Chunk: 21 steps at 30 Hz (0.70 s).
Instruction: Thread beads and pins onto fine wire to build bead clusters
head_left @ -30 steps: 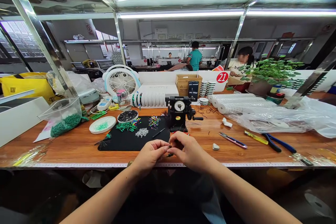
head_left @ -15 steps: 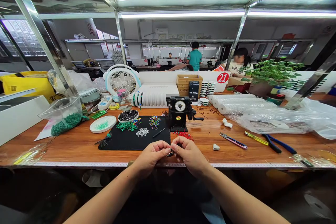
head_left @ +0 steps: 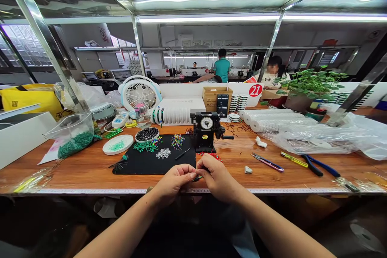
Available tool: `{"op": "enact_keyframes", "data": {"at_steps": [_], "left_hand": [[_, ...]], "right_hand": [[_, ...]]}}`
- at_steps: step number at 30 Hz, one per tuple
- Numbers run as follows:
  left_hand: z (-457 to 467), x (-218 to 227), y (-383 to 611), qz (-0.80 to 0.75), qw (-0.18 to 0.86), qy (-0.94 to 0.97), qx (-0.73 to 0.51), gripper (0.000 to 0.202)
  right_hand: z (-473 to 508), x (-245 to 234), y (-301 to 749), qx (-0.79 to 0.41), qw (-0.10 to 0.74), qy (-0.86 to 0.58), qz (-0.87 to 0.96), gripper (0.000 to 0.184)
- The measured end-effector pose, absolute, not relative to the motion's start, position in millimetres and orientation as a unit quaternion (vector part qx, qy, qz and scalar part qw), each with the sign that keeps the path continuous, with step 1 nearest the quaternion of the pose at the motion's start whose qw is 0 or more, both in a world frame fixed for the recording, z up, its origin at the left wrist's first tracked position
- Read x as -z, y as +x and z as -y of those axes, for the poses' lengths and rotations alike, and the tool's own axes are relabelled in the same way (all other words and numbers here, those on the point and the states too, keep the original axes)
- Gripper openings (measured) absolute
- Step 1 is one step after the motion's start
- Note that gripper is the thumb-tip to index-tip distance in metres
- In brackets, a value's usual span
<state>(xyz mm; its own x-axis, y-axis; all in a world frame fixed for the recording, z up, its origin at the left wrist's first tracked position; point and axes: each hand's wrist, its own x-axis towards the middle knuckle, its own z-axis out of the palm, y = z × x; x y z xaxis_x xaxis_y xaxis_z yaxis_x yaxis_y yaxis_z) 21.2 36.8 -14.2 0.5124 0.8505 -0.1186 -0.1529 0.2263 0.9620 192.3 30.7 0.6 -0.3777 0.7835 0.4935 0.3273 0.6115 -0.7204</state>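
My left hand [head_left: 174, 180] and my right hand [head_left: 218, 177] meet at the front edge of the wooden bench [head_left: 90, 169], fingertips pinched together. Between them they hold a small dark piece with a green tip [head_left: 196, 178]. Just beyond lies a black mat [head_left: 145, 163] with piles of green pieces [head_left: 145, 146], white beads [head_left: 163, 152] and mixed coloured beads [head_left: 177, 140]. A black hand-crank winder with a dial [head_left: 207, 130] stands behind my right hand.
A dish of black beads [head_left: 147, 133], a white plate [head_left: 117, 144] and a bag of green pieces [head_left: 72, 134] sit at left. Scissors [head_left: 267, 162], a yellow tool [head_left: 294, 159] and blue pliers [head_left: 320, 166] lie at right. Other people work at benches behind.
Both hands stayed pinched together on the small piece, shifting slightly. The right hand's fingers have turned a little over the piece; a green tip now shows.
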Motion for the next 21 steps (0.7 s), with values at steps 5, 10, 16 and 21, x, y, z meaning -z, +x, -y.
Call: {"op": "enact_keyframes", "data": {"at_steps": [5,10,16,21], "left_hand": [[-34,15,22,-0.333,0.708,0.488,-0.387,0.017],[-35,16,22,-0.319,0.715,0.463,-0.416,0.015],[-35,15,23,-0.32,0.714,0.467,-0.412,0.017],[-34,15,23,-0.323,0.711,0.473,-0.407,0.017]], "right_hand": [[-34,1,193,-0.431,0.481,-0.36,0.674,0.012],[-31,18,189,-0.598,0.536,-0.373,0.465,0.029],[-24,23,178,-0.625,0.553,-0.341,0.432,0.026],[-28,19,173,-0.611,0.555,-0.344,0.448,0.026]]}}
